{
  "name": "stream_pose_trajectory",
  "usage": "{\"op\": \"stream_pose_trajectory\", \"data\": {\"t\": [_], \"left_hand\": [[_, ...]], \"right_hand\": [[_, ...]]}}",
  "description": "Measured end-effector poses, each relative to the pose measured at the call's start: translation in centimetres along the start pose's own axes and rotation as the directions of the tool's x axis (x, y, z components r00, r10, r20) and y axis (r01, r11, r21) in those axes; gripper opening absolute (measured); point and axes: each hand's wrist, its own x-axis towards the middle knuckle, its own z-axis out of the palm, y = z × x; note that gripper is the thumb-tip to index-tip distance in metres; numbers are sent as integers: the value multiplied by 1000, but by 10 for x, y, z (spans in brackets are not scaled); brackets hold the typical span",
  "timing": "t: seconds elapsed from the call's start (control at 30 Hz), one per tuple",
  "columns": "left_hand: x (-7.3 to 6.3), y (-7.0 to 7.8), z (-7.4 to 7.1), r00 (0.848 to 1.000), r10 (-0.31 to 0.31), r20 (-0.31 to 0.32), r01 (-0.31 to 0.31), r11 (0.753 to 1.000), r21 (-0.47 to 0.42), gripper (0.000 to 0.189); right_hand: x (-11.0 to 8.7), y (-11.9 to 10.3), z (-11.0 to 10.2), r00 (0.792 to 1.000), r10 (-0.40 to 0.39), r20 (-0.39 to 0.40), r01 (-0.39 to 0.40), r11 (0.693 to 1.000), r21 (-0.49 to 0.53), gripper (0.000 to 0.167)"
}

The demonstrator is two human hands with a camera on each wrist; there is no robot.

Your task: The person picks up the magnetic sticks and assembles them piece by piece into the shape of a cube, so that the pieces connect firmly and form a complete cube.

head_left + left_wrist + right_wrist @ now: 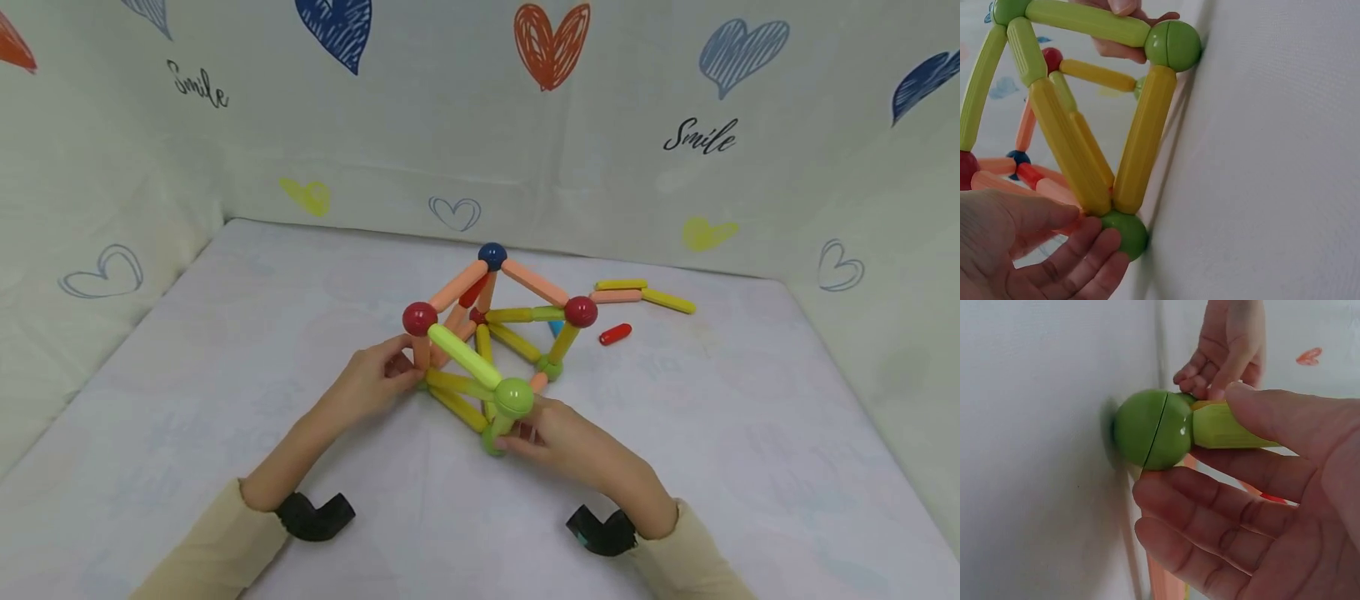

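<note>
A building-toy frame of colored rods and balls stands on the table, a dark blue ball (pixel 492 256) at its top and red balls (pixel 420 318) lower down. My left hand (pixel 375 377) is at the frame's left corner. It pinches a peach rod (pixel 422 353) just above a green ball (pixel 1127 235), its fingertips touching that ball. At the near corner, my right hand (pixel 570 437) holds an upright light green rod (pixel 1225 427) between thumb and fingers, close above the bottom green ball (pixel 1154 429). Another light green ball (pixel 513 397) tops this rod.
Behind the frame to the right lie loose yellow rods (pixel 667 301), a peach rod (pixel 617 297) and a short red piece (pixel 615 334). A blue piece (pixel 556 327) shows partly behind the frame. A white cloth wall (pixel 465 125) with printed hearts borders the table's back.
</note>
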Motion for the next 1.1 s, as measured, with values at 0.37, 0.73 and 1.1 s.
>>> {"op": "stream_pose_trajectory", "data": {"t": [0.37, 0.73, 1.1], "left_hand": [[-17, 23, -18, 971, 50, 234, -68, 995, 68, 13], [-25, 30, 19, 843, 107, 527, -141, 990, 25, 48], [-21, 23, 51, 868, 229, 441, -232, 972, -49, 38]], "right_hand": [[-4, 25, -26, 979, 178, -98, -177, 984, 14, 14], [-3, 58, -39, 896, 411, -170, -346, 884, 314, 51], [3, 64, -31, 907, 393, -149, -314, 870, 380, 55]]}}
